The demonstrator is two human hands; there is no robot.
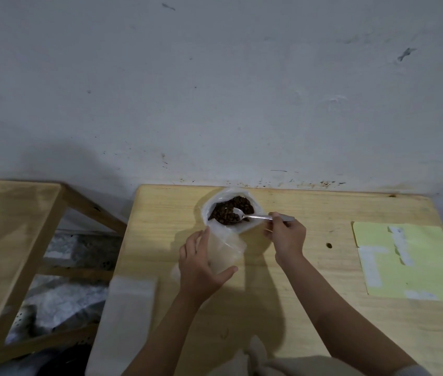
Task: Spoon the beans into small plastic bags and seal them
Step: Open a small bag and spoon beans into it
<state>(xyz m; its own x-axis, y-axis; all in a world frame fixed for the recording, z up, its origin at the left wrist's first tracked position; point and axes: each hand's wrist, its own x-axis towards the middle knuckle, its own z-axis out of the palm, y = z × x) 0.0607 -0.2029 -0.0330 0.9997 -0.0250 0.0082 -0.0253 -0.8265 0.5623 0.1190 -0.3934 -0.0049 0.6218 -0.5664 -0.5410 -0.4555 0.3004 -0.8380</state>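
Observation:
Dark brown beans [229, 208] fill a large open clear bag [209, 204] at the far middle of the wooden table [310, 267]. My right hand [286, 234] grips the handle of a metal spoon [253, 217], whose bowl rests in the beans. My left hand [201, 264] holds a small clear plastic bag [225, 251] upright just in front of the bean bag, thumb on its near side and fingers on its left. The small bag looks empty.
A stack of flat clear bags [130, 302] lies at the table's left edge. A yellow sheet with white tape patches [405, 261] lies at the right. A second wooden frame [11, 240] stands to the left. The wall is just behind.

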